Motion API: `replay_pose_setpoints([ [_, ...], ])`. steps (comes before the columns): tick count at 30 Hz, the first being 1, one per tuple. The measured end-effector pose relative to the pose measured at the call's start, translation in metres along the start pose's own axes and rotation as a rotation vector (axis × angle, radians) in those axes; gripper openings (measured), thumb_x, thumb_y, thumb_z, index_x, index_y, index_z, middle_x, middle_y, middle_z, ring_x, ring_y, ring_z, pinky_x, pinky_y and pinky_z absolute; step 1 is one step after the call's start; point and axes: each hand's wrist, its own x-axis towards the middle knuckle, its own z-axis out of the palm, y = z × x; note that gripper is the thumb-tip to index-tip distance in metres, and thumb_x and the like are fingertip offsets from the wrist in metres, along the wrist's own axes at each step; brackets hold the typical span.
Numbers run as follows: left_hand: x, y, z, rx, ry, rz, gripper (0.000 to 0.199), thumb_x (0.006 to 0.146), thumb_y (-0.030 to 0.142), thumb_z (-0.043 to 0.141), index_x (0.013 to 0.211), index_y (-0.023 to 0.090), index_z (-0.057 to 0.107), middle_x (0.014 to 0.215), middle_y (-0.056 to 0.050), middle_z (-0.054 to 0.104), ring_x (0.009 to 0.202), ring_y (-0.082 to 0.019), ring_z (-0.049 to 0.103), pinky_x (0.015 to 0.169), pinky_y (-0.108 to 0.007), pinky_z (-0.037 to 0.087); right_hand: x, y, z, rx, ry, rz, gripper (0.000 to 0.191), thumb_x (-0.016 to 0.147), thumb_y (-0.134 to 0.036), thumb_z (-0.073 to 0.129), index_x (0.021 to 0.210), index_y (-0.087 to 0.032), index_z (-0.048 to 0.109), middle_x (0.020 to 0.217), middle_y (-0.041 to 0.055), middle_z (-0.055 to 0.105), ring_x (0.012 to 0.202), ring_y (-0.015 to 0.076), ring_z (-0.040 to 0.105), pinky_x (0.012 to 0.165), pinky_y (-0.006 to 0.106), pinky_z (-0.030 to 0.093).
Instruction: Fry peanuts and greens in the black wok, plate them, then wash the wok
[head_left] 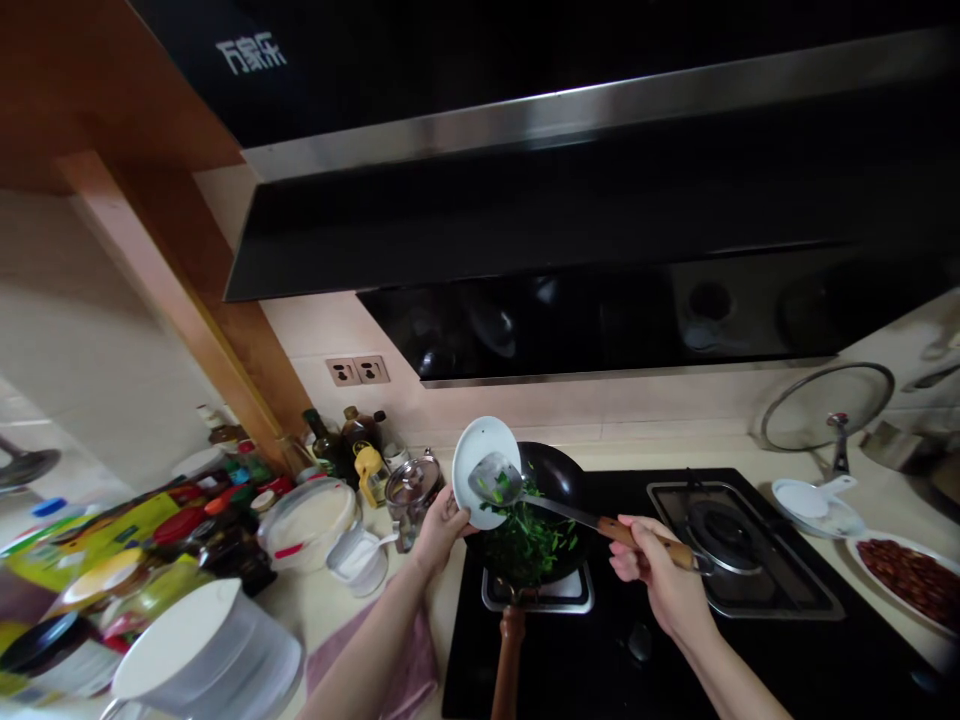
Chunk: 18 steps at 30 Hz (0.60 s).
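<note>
My left hand [444, 525] grips a small white plate [478, 443] by its lower left rim, tilted steeply over the wok [559, 475]. In my right hand [654, 570] is the wooden handle of a metal ladle [559, 510]. The ladle's bowl lies against or just in front of the plate's face, with bits of green leaf in it; whether they touch I cannot tell. Chopped leafy greens [529, 545] fill the wok below. The wok sits on the left burner, its wooden handle [510, 660] pointing toward me.
A black range hood [585, 200] overhangs the stove. Bottles, jars and a white salt tub [358, 560] crowd the left counter, with a purple cloth [405, 660] near the stove. Right of the second burner [724, 535] stand a glass lid [829, 405], a white dish and a plate of reddish-brown food [911, 575].
</note>
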Motion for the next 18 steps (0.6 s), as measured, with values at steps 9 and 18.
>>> replay_pose_setpoints([
  [9, 0.008, 0.004, -0.008, 0.026, 0.049, 0.026, 0.054, 0.058, 0.013, 0.073, 0.108, 0.019, 0.055, 0.086, -0.001, 0.066, 0.072, -0.015, 0.063, 0.054, -0.024, 0.057, -0.006, -0.006, -0.026, -0.599, -0.326, -0.564, 0.025, 0.085, -0.035, 0.059, 0.101, -0.02, 0.07, 0.088, 0.0079, 0.07, 0.071, 0.0189, 0.068, 0.065, 0.03, 0.058],
  [18, 0.006, 0.004, -0.004, 0.057, 0.031, 0.046, 0.049, 0.059, 0.012, 0.07, 0.105, 0.021, 0.057, 0.1, -0.004, 0.067, 0.077, -0.017, 0.065, 0.054, -0.025, 0.056, -0.046, -0.011, -0.029, -1.084, -0.746, -0.731, 0.019, 0.091, -0.029, 0.051, 0.1, -0.03, 0.068, 0.086, 0.0007, 0.067, 0.076, 0.0159, 0.062, 0.068, 0.023, 0.051],
])
